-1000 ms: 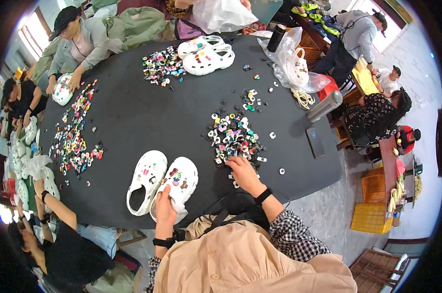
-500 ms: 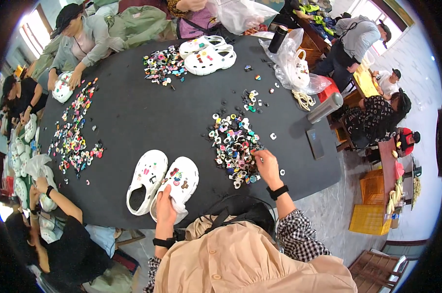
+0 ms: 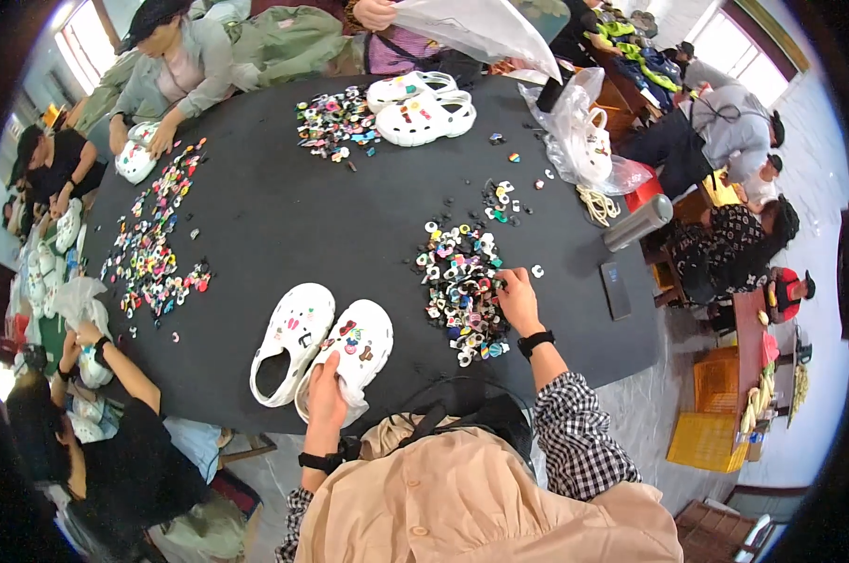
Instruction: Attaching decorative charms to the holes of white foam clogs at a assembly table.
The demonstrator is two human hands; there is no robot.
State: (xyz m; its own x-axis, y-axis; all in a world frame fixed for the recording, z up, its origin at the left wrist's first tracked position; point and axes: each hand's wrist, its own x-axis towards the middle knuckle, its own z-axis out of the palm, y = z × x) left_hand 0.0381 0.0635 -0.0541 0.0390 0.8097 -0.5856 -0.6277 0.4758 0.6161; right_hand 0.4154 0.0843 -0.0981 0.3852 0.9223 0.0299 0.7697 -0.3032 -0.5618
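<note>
My left hand (image 3: 326, 394) is closed on the heel end of a white clog (image 3: 376, 328) with colourful charms on its top. To its left on the black table lies a second white clog (image 3: 309, 305), also with charms on its top. At the right edge of a heap of small shoe charms (image 3: 453, 296) is my right hand (image 3: 519, 302), thumb and fingers pinched together. Whatever sits between those fingertips is too small to make out.
Two more charm piles (image 3: 335, 122) (image 3: 157, 249) lie at the far side and left. Beyond are decorated white clogs (image 3: 424, 120). A grey bottle (image 3: 637, 222), dark phone (image 3: 616, 291) and plastic bag (image 3: 575, 122) line the right side. Other people work around the table.
My right hand has moved slightly farther along the heap's right edge. My left hand keeps hold of the clog. Across the table, a person's hand has drawn a plastic bag out wide.
</note>
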